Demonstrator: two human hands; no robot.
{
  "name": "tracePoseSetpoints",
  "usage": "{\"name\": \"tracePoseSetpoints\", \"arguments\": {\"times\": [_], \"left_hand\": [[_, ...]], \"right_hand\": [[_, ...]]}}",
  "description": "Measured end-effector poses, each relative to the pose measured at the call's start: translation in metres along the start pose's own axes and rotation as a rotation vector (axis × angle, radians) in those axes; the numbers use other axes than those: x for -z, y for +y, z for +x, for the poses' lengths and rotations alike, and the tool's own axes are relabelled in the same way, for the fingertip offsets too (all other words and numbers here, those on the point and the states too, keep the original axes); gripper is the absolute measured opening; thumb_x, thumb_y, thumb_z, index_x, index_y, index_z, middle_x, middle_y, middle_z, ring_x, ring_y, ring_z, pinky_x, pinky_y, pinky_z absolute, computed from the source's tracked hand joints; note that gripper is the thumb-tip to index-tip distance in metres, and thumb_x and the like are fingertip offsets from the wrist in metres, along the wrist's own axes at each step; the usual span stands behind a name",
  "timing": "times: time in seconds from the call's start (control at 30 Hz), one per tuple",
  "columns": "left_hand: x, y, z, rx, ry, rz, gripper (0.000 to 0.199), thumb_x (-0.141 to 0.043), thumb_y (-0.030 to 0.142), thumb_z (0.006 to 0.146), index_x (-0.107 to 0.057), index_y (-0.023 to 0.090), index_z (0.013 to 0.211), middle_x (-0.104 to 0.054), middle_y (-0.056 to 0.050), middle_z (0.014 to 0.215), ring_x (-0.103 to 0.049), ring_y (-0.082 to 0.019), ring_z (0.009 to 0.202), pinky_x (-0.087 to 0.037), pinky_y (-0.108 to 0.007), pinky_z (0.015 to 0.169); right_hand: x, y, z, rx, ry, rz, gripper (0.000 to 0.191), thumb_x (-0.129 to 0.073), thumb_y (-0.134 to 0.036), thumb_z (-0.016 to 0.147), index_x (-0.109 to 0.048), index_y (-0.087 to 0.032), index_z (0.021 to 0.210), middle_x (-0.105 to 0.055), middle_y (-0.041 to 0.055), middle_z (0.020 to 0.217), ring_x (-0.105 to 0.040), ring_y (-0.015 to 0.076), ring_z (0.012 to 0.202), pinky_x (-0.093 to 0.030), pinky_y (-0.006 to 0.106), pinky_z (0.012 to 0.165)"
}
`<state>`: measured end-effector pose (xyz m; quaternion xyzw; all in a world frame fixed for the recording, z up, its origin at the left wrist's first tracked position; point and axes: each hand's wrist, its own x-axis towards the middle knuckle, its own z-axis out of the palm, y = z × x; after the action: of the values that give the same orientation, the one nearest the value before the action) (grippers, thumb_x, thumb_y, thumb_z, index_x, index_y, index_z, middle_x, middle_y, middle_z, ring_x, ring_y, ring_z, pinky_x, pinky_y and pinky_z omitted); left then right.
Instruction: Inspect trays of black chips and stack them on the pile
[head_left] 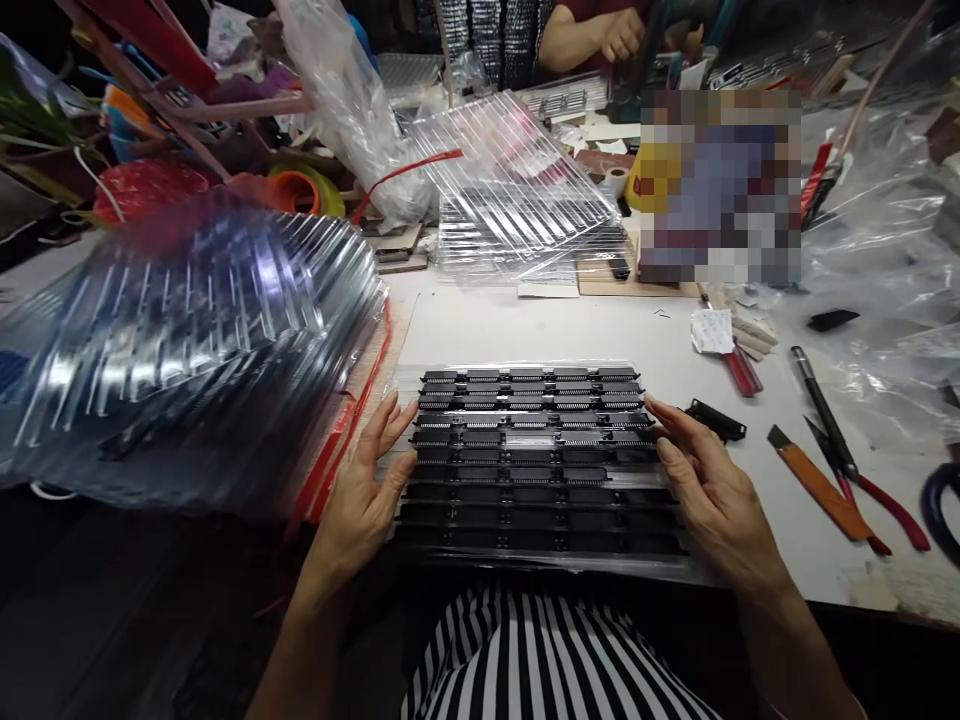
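Note:
A clear plastic tray (525, 563) lies near the front edge of the white table, its rows filled with small black comb-toothed plastic parts (525, 515). One slot in a middle row is bare, and another row stops short at its right end. My left hand (364, 490) holds the tray's left edge, thumb and fingertips against it. At the opposite edge, my right hand (705, 485) grips in the same way, with the thumb bent toward the parts. A single black part (716, 421) lies on the table just beyond my right fingers.
Stacked ribbed clear trays (217, 310) fill the left side, beside a red strap (367, 385). More trays (517, 190) lie at the back. Pliers (892, 508), an orange-handled blade (821, 485) and a black pen-like tool (821, 405) lie right. Across the table is a person's hand (621, 37).

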<state>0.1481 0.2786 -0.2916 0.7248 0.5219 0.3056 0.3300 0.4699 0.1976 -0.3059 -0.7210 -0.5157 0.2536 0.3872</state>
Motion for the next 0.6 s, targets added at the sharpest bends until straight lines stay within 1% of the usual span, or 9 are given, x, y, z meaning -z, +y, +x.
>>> {"name": "tracePoseSetpoints", "arguments": {"times": [0.13,0.2,0.27,0.33,0.43,0.5,0.53,0.6], "left_hand": [[0.002,0.001,-0.003,0.006,0.014,-0.073,0.057,-0.047,0.031,0.092,-0.024,0.027,0.144,-0.053,-0.005,0.135,-0.038,-0.018,0.132,-0.023,-0.041,0.113],[0.002,0.000,-0.003,0.016,0.031,-0.103,0.056,-0.047,0.031,0.092,-0.025,0.026,0.144,-0.055,-0.006,0.133,-0.041,-0.019,0.130,-0.025,-0.041,0.113],[0.002,0.000,-0.002,0.018,0.045,-0.099,0.056,-0.048,0.032,0.092,-0.027,0.026,0.144,-0.058,-0.006,0.130,-0.042,-0.020,0.130,-0.025,-0.042,0.113],[0.002,0.000,0.000,0.014,0.052,-0.087,0.056,-0.048,0.032,0.091,-0.027,0.025,0.143,-0.059,-0.005,0.128,-0.043,-0.020,0.129,-0.024,-0.042,0.113],[0.003,0.003,0.000,0.019,0.078,-0.089,0.055,-0.047,0.034,0.092,-0.029,0.026,0.143,-0.059,-0.004,0.128,-0.042,-0.020,0.130,-0.024,-0.042,0.114],[0.004,0.005,-0.005,0.027,0.114,-0.059,0.054,-0.047,0.035,0.091,-0.031,0.026,0.142,-0.057,-0.003,0.130,-0.040,-0.020,0.132,-0.023,-0.041,0.114],[0.004,0.006,-0.009,0.037,0.126,-0.035,0.054,-0.047,0.035,0.091,-0.031,0.027,0.142,-0.056,-0.003,0.132,-0.038,-0.021,0.133,-0.022,-0.041,0.115],[0.003,0.007,-0.019,0.072,0.134,0.021,0.053,-0.046,0.036,0.091,-0.032,0.027,0.142,-0.055,-0.002,0.133,-0.035,-0.021,0.134,-0.017,-0.041,0.116]], "right_hand": [[0.001,-0.004,-0.001,-0.038,0.014,-0.030,0.044,-0.045,-0.044,0.091,-0.045,-0.036,0.134,-0.055,0.0062,0.122,-0.055,0.0234,0.107,-0.048,0.038,0.082],[0.001,-0.006,-0.001,-0.048,0.023,-0.038,0.044,-0.046,-0.045,0.091,-0.046,-0.035,0.134,-0.058,0.0063,0.114,-0.056,0.0234,0.102,-0.049,0.036,0.076],[0.001,-0.007,-0.001,-0.063,0.028,-0.028,0.044,-0.046,-0.045,0.090,-0.048,-0.034,0.133,-0.061,0.0057,0.106,-0.058,0.0223,0.097,-0.050,0.035,0.072],[0.000,-0.007,0.000,-0.076,0.030,-0.006,0.042,-0.047,-0.044,0.090,-0.049,-0.033,0.131,-0.062,0.0050,0.106,-0.058,0.0209,0.094,-0.050,0.034,0.074],[0.001,-0.004,0.000,-0.036,0.042,0.075,0.041,-0.048,-0.041,0.091,-0.049,-0.031,0.131,-0.056,0.0048,0.124,-0.057,0.0198,0.104,-0.050,0.034,0.085],[0.004,-0.001,-0.005,-0.009,0.052,0.136,0.040,-0.048,-0.039,0.091,-0.049,-0.029,0.130,-0.052,0.0055,0.132,-0.055,0.0200,0.110,-0.049,0.034,0.090],[0.006,0.000,-0.009,-0.016,0.056,0.155,0.040,-0.048,-0.039,0.091,-0.050,-0.027,0.129,-0.052,0.0063,0.131,-0.056,0.0202,0.110,-0.049,0.035,0.090],[0.011,0.001,-0.019,-0.072,0.049,0.170,0.040,-0.049,-0.039,0.091,-0.050,-0.026,0.129,-0.059,0.0074,0.122,-0.059,0.0208,0.106,-0.053,0.035,0.086]]}}
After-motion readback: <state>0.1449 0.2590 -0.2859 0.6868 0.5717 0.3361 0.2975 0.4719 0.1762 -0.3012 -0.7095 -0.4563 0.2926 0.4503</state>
